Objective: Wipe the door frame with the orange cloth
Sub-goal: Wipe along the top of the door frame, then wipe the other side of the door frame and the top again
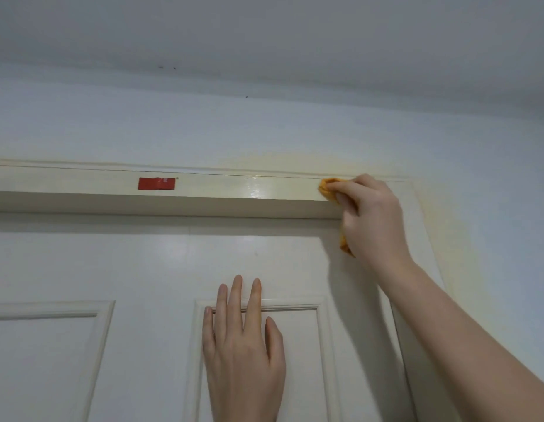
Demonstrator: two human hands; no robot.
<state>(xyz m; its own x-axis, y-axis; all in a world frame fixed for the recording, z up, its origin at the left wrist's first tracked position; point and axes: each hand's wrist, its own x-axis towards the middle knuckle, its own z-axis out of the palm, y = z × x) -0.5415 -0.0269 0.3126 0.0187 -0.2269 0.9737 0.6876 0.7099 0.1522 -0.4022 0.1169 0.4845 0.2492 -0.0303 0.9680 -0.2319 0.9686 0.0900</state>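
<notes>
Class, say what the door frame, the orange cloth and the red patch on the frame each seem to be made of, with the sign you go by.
Door frame: likely wood or board under glossy cream paint; a bright reflection shows. Orange cloth: soft fabric, kind unclear; it bunches and folds. Red patch: probably adhesive tape; flat, with a paler crease.

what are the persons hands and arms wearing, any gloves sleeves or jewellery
Nothing worn shows. The left hand and right hand have no gloves and no rings, and the nails look unpainted. The right forearm has no sleeve or watch up to the picture's edge. The left wrist is out of view.
</notes>
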